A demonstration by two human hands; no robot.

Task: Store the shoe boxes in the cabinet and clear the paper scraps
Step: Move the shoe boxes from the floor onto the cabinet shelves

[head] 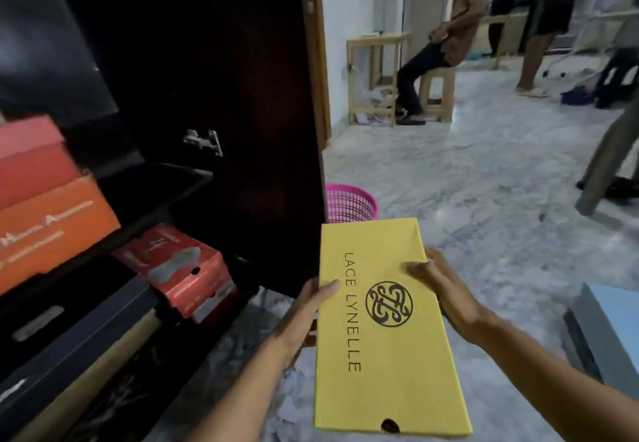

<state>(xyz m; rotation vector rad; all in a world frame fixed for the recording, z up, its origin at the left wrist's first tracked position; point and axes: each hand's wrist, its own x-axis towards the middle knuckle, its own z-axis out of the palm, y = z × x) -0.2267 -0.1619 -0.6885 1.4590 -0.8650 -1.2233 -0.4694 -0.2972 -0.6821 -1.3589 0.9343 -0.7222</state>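
Note:
A yellow shoe box (387, 348) marked LACE LYNELLE is held level above the floor in front of me. My left hand (307, 310) grips its left edge with the thumb on the lid. My right hand (439, 286) grips its right edge, thumb on top. The dark cabinet (193, 78) stands open to the left, with red and orange boxes (45, 199) on an upper shelf, a red box (183, 268) on a lower shelf and dark boxes (79, 331) below. White paper scraps (294, 403) lie on the floor under the box.
A pink mesh waste basket (352, 204) stands beyond the cabinet door. A blue-grey box (608, 334) lies on the floor at the right. Further back are a seated person (446, 44), a standing person (543, 26), a wooden stool and a wooden table frame (373, 71).

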